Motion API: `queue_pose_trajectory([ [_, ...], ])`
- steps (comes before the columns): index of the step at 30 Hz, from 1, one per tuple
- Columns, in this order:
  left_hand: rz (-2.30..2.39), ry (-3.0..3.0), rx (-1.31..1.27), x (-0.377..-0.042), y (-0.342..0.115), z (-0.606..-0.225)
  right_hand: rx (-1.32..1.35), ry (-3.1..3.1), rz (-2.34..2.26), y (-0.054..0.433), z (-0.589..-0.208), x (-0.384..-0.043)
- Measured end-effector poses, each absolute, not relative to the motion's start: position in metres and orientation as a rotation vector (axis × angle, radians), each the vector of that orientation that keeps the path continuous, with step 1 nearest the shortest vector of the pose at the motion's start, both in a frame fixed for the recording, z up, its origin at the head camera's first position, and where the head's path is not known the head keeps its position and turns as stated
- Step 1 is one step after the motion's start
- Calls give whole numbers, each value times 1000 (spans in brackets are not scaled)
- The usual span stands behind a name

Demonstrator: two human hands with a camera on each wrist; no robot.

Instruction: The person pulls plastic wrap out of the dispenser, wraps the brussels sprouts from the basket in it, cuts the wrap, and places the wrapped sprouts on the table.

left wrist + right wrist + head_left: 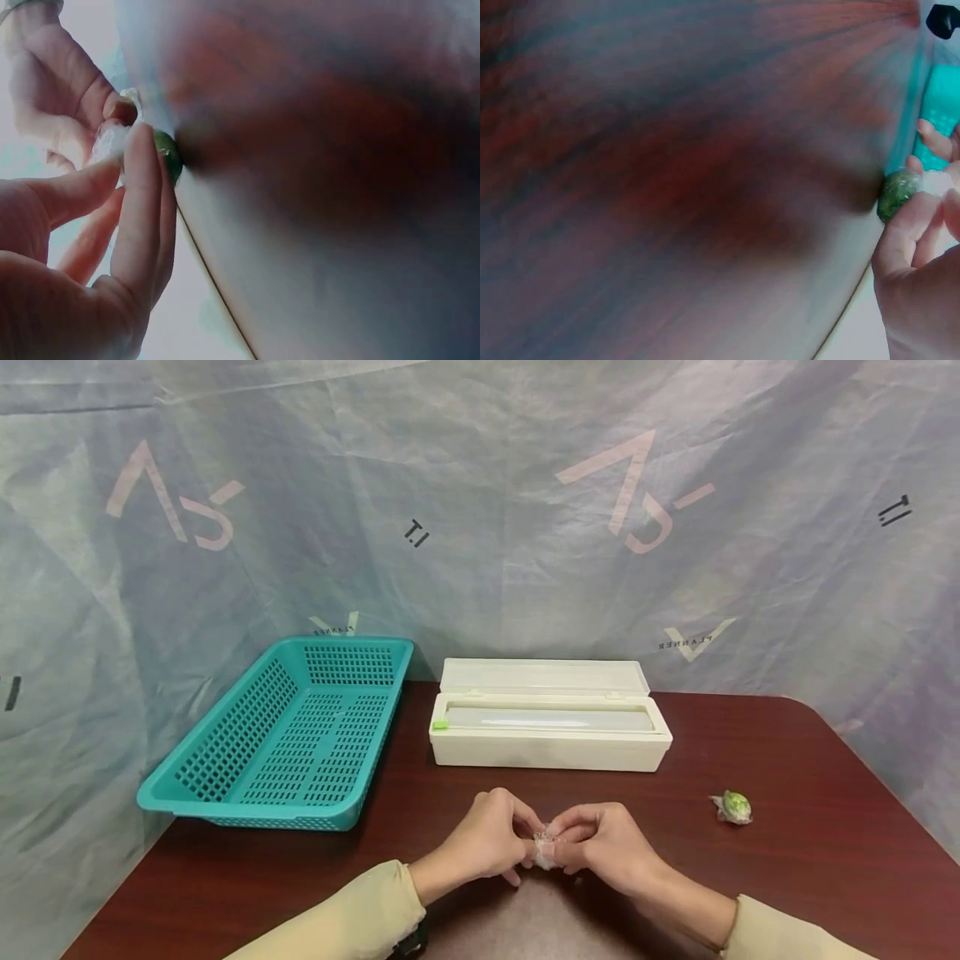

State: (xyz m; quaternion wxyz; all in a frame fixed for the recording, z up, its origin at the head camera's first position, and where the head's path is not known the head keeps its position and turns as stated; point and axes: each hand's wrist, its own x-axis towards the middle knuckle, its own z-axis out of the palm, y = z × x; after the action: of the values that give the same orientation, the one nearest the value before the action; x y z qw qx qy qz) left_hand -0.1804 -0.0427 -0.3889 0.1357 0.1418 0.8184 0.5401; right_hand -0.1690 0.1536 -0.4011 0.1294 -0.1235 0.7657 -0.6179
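Observation:
Both hands meet near the front of the table. Between their fingertips is a small round green fruit, like a lime, in clear cling film. My left hand pinches the gathered film from the left side. From the right, my right hand pinches it as well. In the left wrist view, the fruit's green side shows beyond the left fingers, with crumpled film between the two hands. A second green fruit, also wrapped, lies on the table to the right, its film twisted at one end.
Behind the hands stands a white cling film dispenser, its clear lid raised and a green slider at its left end. A teal plastic basket sits at the left of the dark red-brown table. A printed grey sheet hangs behind.

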Motion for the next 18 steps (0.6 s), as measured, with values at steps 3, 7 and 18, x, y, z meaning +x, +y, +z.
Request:
queue_pose_trajectory([
  [3, 1574, 2361, 412, -182, -44, -390, -294, 2149, -1852, 152, -401, -171],
  [7, 1551, 2348, 422, -182, -47, -386, -246, 2060, -1859, 151, -400, -175],
  [18, 1227, 2704, 711, -171, -51, -368, -170, 2007, -1742, 152, -396, -189],
])
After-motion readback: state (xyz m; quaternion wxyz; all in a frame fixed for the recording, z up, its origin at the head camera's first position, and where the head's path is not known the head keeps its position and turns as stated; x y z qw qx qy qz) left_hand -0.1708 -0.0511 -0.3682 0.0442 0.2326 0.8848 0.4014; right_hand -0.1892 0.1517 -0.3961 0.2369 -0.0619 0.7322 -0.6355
